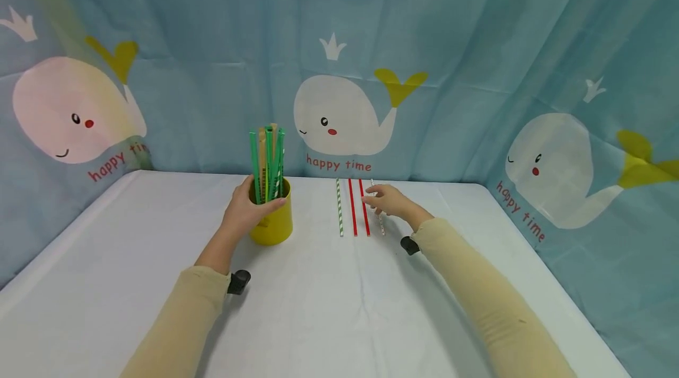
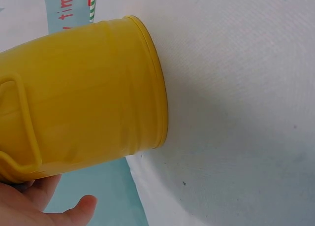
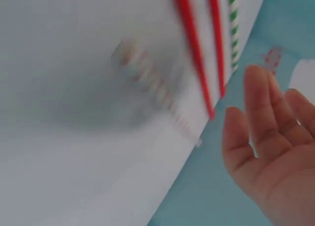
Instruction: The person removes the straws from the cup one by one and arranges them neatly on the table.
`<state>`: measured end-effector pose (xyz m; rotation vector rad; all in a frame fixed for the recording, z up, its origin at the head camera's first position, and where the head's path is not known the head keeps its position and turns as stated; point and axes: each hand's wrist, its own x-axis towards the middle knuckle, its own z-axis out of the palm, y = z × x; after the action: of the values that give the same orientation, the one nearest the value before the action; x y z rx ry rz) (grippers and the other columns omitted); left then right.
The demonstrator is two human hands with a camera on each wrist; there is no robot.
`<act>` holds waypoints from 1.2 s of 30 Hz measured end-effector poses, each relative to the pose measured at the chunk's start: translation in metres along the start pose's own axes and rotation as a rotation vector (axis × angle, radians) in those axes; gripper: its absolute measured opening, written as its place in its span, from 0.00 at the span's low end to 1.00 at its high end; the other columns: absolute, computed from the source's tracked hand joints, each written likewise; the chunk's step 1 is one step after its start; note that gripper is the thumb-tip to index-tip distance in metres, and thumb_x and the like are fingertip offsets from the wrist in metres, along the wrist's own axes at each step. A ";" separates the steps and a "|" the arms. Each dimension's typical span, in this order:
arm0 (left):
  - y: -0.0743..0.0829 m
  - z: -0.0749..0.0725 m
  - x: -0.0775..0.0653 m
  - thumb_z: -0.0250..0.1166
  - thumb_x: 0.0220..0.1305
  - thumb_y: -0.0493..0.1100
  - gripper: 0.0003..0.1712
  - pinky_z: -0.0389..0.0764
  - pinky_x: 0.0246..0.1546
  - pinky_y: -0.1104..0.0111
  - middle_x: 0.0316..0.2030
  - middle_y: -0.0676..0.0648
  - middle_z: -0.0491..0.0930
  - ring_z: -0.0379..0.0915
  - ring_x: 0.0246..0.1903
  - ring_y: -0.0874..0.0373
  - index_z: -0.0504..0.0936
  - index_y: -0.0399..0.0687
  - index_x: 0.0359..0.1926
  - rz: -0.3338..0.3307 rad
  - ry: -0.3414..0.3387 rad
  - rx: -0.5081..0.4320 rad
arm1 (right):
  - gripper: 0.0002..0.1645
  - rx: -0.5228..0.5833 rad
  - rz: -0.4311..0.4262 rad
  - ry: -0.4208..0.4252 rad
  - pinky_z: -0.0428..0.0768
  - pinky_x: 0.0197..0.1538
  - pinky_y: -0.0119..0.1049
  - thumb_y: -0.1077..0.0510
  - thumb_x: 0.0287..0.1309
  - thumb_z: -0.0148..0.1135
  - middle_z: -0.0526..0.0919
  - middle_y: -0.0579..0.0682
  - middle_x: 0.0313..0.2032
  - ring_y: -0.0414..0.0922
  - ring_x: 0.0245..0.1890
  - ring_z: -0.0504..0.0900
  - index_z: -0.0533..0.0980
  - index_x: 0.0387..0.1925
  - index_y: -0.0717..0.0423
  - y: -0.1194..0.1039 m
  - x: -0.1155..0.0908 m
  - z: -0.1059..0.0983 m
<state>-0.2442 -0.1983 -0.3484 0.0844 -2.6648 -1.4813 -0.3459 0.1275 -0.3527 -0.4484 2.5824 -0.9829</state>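
Note:
A yellow cup (image 1: 276, 227) stands upright on the table, full of green and tan paper-wrapped straws (image 1: 269, 160). My left hand (image 1: 245, 210) holds it near the rim from the left, its thumb across the front; in the left wrist view, fingers of the left hand (image 2: 37, 201) hang beside the cup wall (image 2: 88, 98). Right of the cup lie a green-striped straw (image 1: 340, 213), two red straws (image 1: 352, 213) and a white patterned straw (image 1: 381, 223), side by side. Over the rightmost straws my right hand (image 1: 389, 200) hovers, fingers loosely bent, nothing in them.
A white cloth (image 1: 318, 307) covers the table. Behind it hangs a blue curtain (image 1: 212, 83) with printed whales. A black wrist device (image 1: 240, 282) sits under the left wrist, and another black device (image 1: 409, 245) under the right.

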 end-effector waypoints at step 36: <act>0.000 0.004 0.000 0.68 0.60 0.60 0.51 0.60 0.62 0.39 0.67 0.35 0.57 0.58 0.64 0.37 0.51 0.49 0.75 0.006 0.048 -0.018 | 0.27 0.576 -0.204 0.184 0.72 0.62 0.44 0.56 0.65 0.62 0.78 0.56 0.55 0.49 0.56 0.75 0.72 0.61 0.64 -0.159 0.053 0.091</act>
<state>-0.2448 -0.1953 -0.3503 0.1093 -2.6115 -1.4825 -0.3284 -0.0599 -0.3188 -0.4810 2.2742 -1.8361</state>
